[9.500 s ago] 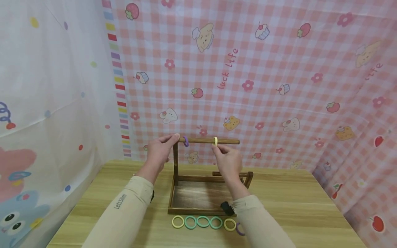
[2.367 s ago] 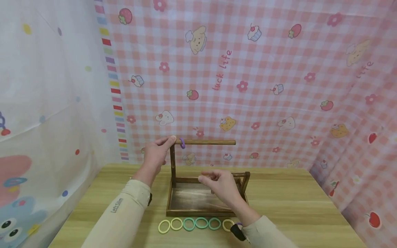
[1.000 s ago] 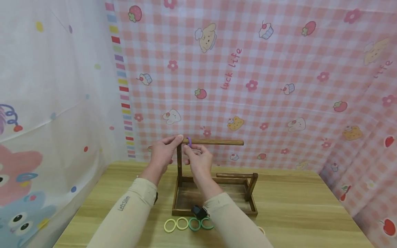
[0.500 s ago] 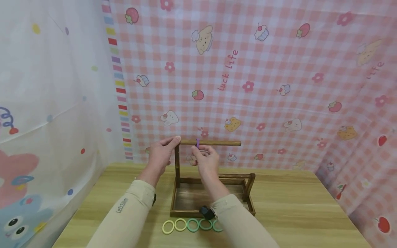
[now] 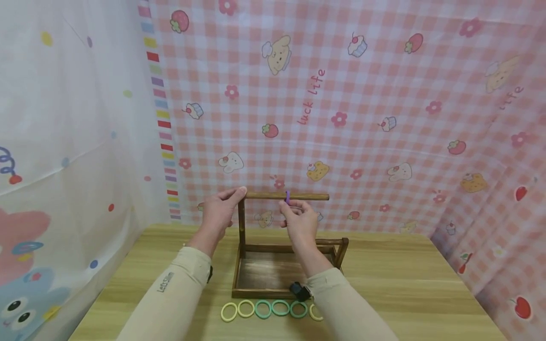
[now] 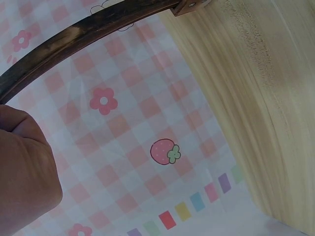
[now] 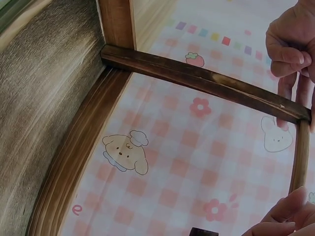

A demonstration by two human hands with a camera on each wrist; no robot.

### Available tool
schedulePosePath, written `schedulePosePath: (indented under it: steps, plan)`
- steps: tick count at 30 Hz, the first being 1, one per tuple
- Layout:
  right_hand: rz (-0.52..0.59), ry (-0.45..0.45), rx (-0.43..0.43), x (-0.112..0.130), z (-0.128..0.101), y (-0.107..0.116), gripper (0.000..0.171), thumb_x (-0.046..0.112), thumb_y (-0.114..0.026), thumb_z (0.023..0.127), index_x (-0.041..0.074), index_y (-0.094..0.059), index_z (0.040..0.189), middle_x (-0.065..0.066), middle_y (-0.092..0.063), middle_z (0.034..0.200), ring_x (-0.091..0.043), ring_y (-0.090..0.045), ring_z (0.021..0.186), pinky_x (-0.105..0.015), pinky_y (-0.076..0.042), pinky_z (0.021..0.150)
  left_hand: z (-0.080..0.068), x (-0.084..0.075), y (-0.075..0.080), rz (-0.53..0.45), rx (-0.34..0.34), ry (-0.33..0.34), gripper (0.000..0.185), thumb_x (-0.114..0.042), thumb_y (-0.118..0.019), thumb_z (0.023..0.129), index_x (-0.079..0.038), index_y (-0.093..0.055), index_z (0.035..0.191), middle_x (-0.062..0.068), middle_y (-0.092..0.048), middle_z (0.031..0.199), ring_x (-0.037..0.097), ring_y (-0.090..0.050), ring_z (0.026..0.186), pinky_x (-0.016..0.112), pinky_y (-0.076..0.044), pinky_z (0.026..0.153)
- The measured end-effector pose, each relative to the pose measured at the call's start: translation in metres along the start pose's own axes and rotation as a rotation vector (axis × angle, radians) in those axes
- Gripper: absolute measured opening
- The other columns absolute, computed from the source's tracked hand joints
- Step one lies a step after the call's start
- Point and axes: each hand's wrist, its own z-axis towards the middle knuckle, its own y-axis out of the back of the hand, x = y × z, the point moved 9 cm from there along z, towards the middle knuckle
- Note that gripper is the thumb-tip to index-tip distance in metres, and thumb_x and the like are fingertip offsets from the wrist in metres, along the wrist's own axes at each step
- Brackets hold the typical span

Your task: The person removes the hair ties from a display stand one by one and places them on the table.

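Observation:
My right hand (image 5: 300,225) pinches a purple ring (image 5: 287,197) that hangs around the upper bar (image 5: 264,195) of a dark wooden stand, about midway along it. With its thumb on the top corner, my left hand (image 5: 218,213) grips the stand's tall post (image 5: 241,227). In the left wrist view that hand (image 6: 24,172) is partly cut off beside the post (image 6: 74,39). The right wrist view has the right hand's fingertips (image 7: 290,199) by the bar, low at the right edge; the ring is hidden there.
In front of the stand's base tray (image 5: 256,292) lies a row of yellow rings (image 5: 246,300) and green rings (image 5: 263,317), its right end hidden by my right sleeve (image 5: 341,298). A shorter bar on a low post (image 5: 342,252) stands at the tray's right. A checked cloth (image 5: 375,85) hangs behind.
A yellow ring, earlier pinched on the bar, came to lie at the row's left end. The right hand then took the purple ring near the post and slid it right. The left hand stayed.

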Motion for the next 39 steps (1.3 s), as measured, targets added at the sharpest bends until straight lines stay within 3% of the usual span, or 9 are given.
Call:
schedulePosePath:
  steps: [6,10,13,17,19,22,26,34,39]
  plan:
    - [0.004,0.010,0.004,0.002,0.000,0.005,0.023,0.028,-0.082,0.098,0.011,-0.074,0.110,-0.008,-0.081,0.097,-0.013,-0.065,0.055,-0.024,-0.054,0.055,0.002,0.000,-0.002,0.012,0.016,-0.010,0.060,-0.065,-0.072,0.095,-0.030,-0.069,0.143,0.000,-0.060,0.155,0.024,-0.053,0.104,0.030,-0.051,0.067]
    - [0.000,0.015,0.005,0.001,-0.001,0.008,0.023,0.028,-0.082,0.097,0.010,-0.075,0.109,-0.008,-0.081,0.095,-0.012,-0.065,0.054,-0.024,-0.053,0.054,0.004,0.002,-0.001,0.015,0.019,-0.015,0.060,-0.065,-0.072,0.095,-0.030,-0.069,0.143,0.000,-0.062,0.152,0.017,-0.047,0.077,0.029,-0.049,0.063]
    - [-0.012,0.014,0.002,0.001,-0.001,0.012,0.026,0.029,-0.083,0.096,0.009,-0.075,0.111,-0.007,-0.082,0.095,-0.012,-0.066,0.055,-0.023,-0.053,0.054,0.004,0.002,-0.002,0.017,0.019,-0.016,0.060,-0.065,-0.072,0.095,-0.029,-0.069,0.143,0.000,-0.063,0.151,0.016,-0.043,0.074,0.029,-0.050,0.063]
    - [-0.020,0.015,-0.003,0.001,0.001,0.019,0.027,0.030,-0.083,0.096,0.009,-0.075,0.112,-0.006,-0.081,0.096,-0.013,-0.066,0.056,-0.023,-0.052,0.054,0.004,0.000,-0.004,0.026,0.032,-0.015,0.062,-0.064,-0.072,0.096,-0.027,-0.067,0.146,0.001,-0.062,0.154,0.025,-0.055,0.106,0.031,-0.053,0.070]
    - [-0.024,0.014,-0.008,0.001,0.003,0.022,0.026,0.030,-0.082,0.097,0.010,-0.074,0.112,-0.008,-0.081,0.097,-0.013,-0.067,0.057,-0.023,-0.053,0.055,0.004,-0.001,-0.004,0.038,0.041,-0.025,0.063,-0.064,-0.070,0.097,-0.026,-0.066,0.147,0.002,-0.060,0.155,0.026,-0.055,0.111,0.031,-0.054,0.072]
    - [-0.034,0.009,-0.015,0.001,0.005,0.026,0.024,0.029,-0.082,0.098,0.010,-0.074,0.111,-0.010,-0.081,0.099,-0.013,-0.068,0.058,-0.024,-0.055,0.057,0.004,-0.003,-0.005,0.052,0.045,-0.054,0.061,-0.062,-0.068,0.100,-0.024,-0.066,0.147,0.003,-0.061,0.154,0.019,-0.055,0.087,0.031,-0.055,0.069]
    - [-0.062,0.017,-0.023,0.003,0.007,0.031,0.024,0.031,-0.081,0.098,0.012,-0.073,0.111,-0.009,-0.081,0.099,-0.016,-0.068,0.058,-0.025,-0.053,0.055,0.004,-0.005,-0.006,0.058,0.045,-0.108,0.057,-0.060,-0.064,0.103,-0.022,-0.067,0.145,0.004,-0.064,0.148,0.010,-0.039,0.058,0.028,-0.053,0.061]
    - [-0.043,0.065,-0.027,0.006,0.012,0.045,0.023,0.026,-0.079,0.100,0.009,-0.073,0.113,-0.010,-0.081,0.099,-0.013,-0.066,0.054,-0.024,-0.052,0.051,0.004,-0.004,-0.002,0.073,-0.002,-0.153,0.061,-0.068,-0.063,0.100,-0.020,-0.073,0.137,0.006,-0.069,0.135,0.011,-0.046,0.066,0.028,-0.052,0.061]
    - [-0.070,0.065,-0.032,0.005,0.014,0.055,0.024,0.027,-0.079,0.100,0.009,-0.073,0.113,-0.012,-0.081,0.101,-0.017,-0.069,0.060,-0.024,-0.052,0.054,0.005,-0.003,-0.003,0.020,-0.019,-0.178,0.057,-0.066,-0.066,0.098,-0.021,-0.076,0.130,0.005,-0.069,0.130,0.007,-0.039,0.055,0.027,-0.049,0.056]
